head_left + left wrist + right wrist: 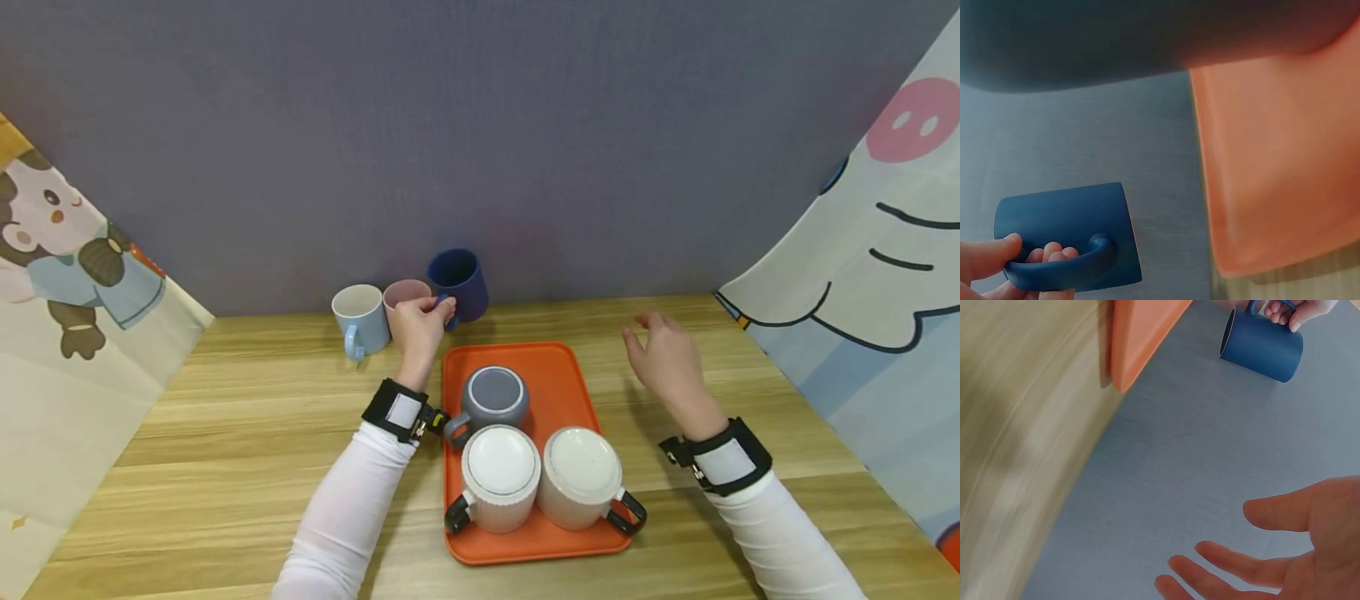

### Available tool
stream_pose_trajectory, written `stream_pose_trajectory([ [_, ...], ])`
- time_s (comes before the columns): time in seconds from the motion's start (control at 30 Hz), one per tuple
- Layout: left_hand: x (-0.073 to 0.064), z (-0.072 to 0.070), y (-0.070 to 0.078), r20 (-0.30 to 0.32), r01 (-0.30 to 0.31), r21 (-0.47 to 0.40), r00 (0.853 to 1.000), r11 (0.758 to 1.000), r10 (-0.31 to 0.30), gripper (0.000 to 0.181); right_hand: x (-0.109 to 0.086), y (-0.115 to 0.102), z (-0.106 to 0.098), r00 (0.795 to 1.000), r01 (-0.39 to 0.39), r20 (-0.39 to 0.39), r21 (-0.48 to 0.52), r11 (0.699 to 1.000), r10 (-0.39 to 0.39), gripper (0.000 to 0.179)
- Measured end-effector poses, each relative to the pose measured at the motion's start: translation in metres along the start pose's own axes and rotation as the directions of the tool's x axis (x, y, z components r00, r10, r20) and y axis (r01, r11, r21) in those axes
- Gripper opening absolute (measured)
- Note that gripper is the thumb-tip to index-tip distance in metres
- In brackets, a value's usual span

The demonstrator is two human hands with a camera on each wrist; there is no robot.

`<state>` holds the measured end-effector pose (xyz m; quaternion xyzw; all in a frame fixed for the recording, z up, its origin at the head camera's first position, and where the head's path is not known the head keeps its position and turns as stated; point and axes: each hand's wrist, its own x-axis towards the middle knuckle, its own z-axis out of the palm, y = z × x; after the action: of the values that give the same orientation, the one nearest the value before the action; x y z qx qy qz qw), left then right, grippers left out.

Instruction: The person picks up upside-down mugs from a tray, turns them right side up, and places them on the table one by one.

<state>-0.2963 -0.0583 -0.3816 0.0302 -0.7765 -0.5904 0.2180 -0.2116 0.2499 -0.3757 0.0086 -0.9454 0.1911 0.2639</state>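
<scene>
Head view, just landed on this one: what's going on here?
A person's left hand grips the dark blue mug by its handle. The right hand holds nothing, off to the right of the orange tray. On the tray, a gray mug and two white mugs sit upside down. A light blue mug and a pink mug stand left of the dark blue one.

Head looks down; wrist views (nearer) share blue mug [1072, 217].
</scene>
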Motion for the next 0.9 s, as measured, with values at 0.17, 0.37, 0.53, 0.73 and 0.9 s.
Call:
stream_pose_trajectory([
  [0.17, -0.001, 0.002, -0.004, -0.009, -0.01, 0.043, 1.0, 0.999, 0.011, 0.017, -0.003, 0.002, 0.001, 1.0, -0.004, -0.001, -0.037, 0.999, 0.004, 0.035],
  [0.37, -0.002, 0.004, -0.008, -0.034, -0.026, 0.109, 0.999, 0.994, 0.029, 0.015, -0.007, 0.007, 0.0, 0.999, -0.03, 0.019, -0.055, 0.998, 0.031, 0.035],
  [0.53, -0.002, 0.005, -0.011, -0.055, -0.021, 0.147, 0.998, 0.989, 0.029, 0.016, -0.01, 0.012, -0.002, 0.999, -0.04, 0.033, -0.078, 0.996, 0.043, 0.037],
  [0.73, -0.002, 0.005, -0.011, -0.064, -0.018, 0.186, 0.997, 0.982, 0.031, 0.017, -0.012, 0.019, -0.003, 0.998, -0.051, 0.029, -0.091, 0.995, 0.054, 0.038],
  [0.9, -0.005, 0.007, -0.014, -0.068, -0.006, 0.222, 0.997, 0.975, 0.022, 0.018, -0.015, 0.026, -0.004, 0.996, -0.067, 0.047, -0.104, 0.992, 0.072, 0.038],
])
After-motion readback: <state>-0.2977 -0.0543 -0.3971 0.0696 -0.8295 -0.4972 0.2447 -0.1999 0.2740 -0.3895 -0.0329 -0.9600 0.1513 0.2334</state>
